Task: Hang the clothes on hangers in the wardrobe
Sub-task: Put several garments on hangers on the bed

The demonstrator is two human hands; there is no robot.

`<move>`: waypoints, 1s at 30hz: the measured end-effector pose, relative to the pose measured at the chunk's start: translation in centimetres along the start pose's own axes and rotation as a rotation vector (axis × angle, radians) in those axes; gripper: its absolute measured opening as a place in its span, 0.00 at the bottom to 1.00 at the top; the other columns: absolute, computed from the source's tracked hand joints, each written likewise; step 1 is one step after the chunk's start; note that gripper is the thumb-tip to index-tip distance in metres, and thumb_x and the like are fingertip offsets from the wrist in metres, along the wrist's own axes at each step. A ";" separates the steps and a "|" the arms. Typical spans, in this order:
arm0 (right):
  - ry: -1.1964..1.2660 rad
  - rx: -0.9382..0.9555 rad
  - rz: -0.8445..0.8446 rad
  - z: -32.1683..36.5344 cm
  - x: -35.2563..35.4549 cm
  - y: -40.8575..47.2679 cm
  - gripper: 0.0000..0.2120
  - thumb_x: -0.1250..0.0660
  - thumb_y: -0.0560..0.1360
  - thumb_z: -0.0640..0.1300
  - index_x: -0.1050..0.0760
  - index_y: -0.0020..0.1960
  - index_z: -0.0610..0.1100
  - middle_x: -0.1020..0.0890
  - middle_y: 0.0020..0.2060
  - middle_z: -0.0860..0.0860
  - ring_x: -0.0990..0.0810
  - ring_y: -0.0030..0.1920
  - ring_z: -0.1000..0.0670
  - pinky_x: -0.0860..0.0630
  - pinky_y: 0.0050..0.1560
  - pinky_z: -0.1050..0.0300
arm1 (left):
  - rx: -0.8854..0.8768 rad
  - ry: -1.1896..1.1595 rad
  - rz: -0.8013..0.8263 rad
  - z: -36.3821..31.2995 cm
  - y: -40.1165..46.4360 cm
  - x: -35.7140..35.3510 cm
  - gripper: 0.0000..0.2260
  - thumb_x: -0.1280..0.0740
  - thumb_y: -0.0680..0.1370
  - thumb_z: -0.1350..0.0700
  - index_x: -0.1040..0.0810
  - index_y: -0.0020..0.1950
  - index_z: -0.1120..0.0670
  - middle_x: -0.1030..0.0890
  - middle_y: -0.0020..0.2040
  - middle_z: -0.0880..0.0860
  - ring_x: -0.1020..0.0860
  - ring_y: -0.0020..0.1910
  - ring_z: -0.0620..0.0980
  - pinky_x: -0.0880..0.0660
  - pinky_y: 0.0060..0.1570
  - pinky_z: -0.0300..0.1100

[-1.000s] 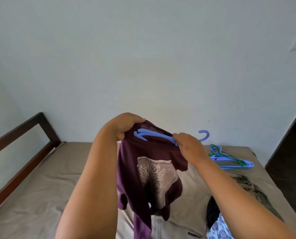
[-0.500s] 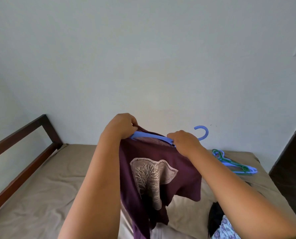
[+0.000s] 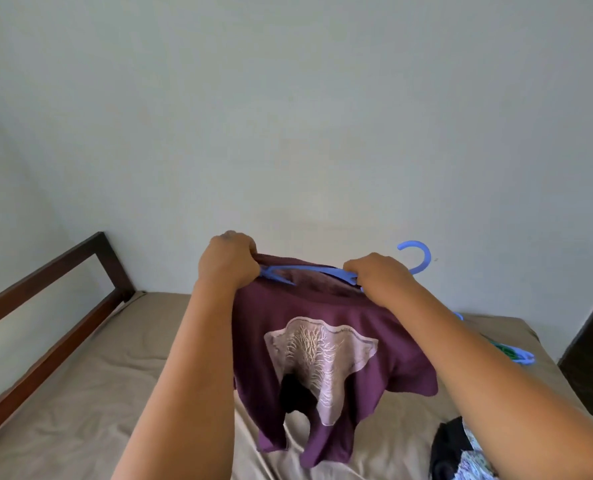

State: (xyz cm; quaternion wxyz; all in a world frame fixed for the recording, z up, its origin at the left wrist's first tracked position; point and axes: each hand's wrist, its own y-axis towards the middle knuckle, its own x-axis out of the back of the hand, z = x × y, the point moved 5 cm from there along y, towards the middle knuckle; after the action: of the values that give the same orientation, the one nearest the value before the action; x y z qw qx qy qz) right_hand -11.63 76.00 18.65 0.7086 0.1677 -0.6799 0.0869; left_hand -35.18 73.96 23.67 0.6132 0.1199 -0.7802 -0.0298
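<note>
Hands stretch the purple shirt (image 3: 326, 358) above the bed (image 3: 91, 382): left hand (image 3: 229, 259) fingers pinch its collar, right hand (image 3: 380, 275) grips the blue hanger (image 3: 309, 271) to slide it inside.

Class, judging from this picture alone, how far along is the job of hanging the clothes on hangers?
Done: nothing hung that we can see; no wardrobe is in view. In hand: the left hand and right hand fit the purple T-shirt onto a blue hanger. Left: spare hangers and more clothes on the bed.
</note>
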 end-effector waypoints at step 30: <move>0.512 -0.121 -1.152 -3.9 6.5 -3.3 0.07 0.38 0.78 0.42 0.23 0.53 0.42 0.20 0.46 0.48 0.27 0.47 0.47 0.34 0.52 0.60 | -0.270 -0.230 -0.176 1.6 2.4 -2.2 0.09 0.38 0.80 0.44 0.24 0.46 0.47 0.21 0.43 0.45 0.23 0.49 0.52 0.34 0.41 0.42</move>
State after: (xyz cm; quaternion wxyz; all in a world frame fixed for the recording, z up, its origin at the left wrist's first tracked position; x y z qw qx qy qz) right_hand -6.44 73.69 24.59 0.7902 0.4402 -0.2932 -0.3097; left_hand -36.60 76.62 21.65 0.5255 0.1004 -0.8206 -0.2011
